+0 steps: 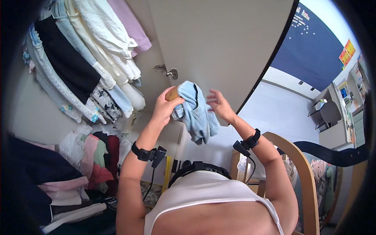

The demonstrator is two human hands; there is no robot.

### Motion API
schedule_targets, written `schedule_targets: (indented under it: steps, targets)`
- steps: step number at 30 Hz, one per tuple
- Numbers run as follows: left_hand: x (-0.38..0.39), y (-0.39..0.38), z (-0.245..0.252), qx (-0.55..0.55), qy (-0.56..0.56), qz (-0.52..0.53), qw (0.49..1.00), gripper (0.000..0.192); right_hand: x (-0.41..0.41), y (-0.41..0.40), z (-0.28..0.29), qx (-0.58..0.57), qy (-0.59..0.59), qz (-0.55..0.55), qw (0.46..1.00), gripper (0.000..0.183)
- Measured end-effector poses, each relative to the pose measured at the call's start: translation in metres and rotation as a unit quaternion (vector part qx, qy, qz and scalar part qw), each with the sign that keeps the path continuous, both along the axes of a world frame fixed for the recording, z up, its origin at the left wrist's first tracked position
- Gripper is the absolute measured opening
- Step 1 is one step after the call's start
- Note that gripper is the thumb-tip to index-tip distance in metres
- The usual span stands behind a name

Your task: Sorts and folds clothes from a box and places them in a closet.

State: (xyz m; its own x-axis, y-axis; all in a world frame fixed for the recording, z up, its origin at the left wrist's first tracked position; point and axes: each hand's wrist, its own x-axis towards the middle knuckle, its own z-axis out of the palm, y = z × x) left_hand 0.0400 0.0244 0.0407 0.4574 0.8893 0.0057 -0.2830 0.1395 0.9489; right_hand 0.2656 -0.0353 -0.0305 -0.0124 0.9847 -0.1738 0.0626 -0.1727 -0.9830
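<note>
A light blue denim garment (192, 108), bunched up and with a tan patch (172, 94) at its upper left edge, hangs from my left hand (164, 105). The thumb of that hand presses over the patch and the folded cloth. Just to the right of the garment is my right hand (219, 107), its fingers spread and slightly blurred, holding nothing. Whether its fingertips touch the denim I cannot tell. Both wrists wear black straps with small cabled devices.
Clothes (67, 55) hang in a wardrobe at the upper left, above piled clothes (97, 158). The wardrobe door (217, 44) stands open in front, on a metal hinge (172, 73). A curved wooden chair frame (305, 164) is close by my right arm. Farther right are a desk (335, 135) and a grey chair (329, 113).
</note>
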Motion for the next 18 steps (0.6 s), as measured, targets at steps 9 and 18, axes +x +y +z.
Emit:
schedule_targets:
  steps: [9, 18]
  targets:
    - [0.052, -0.019, 0.042, 0.003, -0.059, -0.208, 0.976, 0.07, -0.016, -0.019, 0.051, 0.232, -0.179, -0.115, 0.949, 0.077]
    - [0.024, -0.009, 0.033, 0.538, 0.285, 0.071, 0.79, 0.083, 0.021, -0.024, 0.092, 0.225, 0.134, -0.026, 0.965, 0.038]
